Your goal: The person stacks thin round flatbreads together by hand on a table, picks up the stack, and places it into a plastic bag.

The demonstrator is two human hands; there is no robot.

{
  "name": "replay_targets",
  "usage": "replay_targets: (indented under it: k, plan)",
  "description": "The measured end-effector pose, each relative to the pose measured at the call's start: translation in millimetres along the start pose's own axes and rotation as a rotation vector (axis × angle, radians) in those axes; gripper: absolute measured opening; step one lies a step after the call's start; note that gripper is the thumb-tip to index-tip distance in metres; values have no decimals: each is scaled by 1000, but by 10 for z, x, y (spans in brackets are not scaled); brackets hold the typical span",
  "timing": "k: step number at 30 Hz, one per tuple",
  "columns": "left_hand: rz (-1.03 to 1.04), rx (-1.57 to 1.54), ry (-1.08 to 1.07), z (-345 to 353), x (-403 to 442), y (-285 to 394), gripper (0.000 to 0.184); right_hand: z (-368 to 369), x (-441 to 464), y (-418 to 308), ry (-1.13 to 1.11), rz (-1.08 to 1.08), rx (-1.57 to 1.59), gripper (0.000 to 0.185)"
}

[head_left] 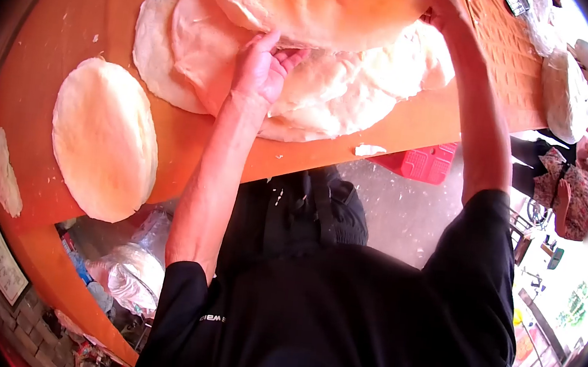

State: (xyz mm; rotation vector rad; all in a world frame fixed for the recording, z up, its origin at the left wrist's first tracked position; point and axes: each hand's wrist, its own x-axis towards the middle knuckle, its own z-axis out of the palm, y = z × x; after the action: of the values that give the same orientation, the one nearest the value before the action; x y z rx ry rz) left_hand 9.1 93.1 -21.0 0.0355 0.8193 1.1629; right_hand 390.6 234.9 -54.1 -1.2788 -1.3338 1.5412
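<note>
Flat, pale, rounded pieces of soft fluffy material lie piled on an orange table [191, 137]. The uppermost piece [320, 3] is raised at its near edge, above the stack [361, 94]. My left hand [270, 66] is palm up under that edge, its fingers apart and partly curled, with the thumb against the piece. At the far right side of the same piece is my right hand [441, 9], fingers bent around its edge. An oval piece [105, 138] lies apart on the left of the table.
A narrow pale strip [6, 171] lies at the table's left edge. A red plastic stool [429, 162] stands under the near edge. A white wrapped bundle [567, 97] sits at the right end. Two people [577, 184] are beyond it. Plastic bags [130, 274] lie below left.
</note>
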Motion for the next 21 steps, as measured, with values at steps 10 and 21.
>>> replay_targets:
  k: [10, 21]
  plan:
    - [124, 301, 196, 0, -145, -22, 24, 70, 47, -85, 156, 125, -171, 38]
    - [-8, 127, 99, -83, -332, -14, 31, 335, 476, -221, 35, 83, 313, 34]
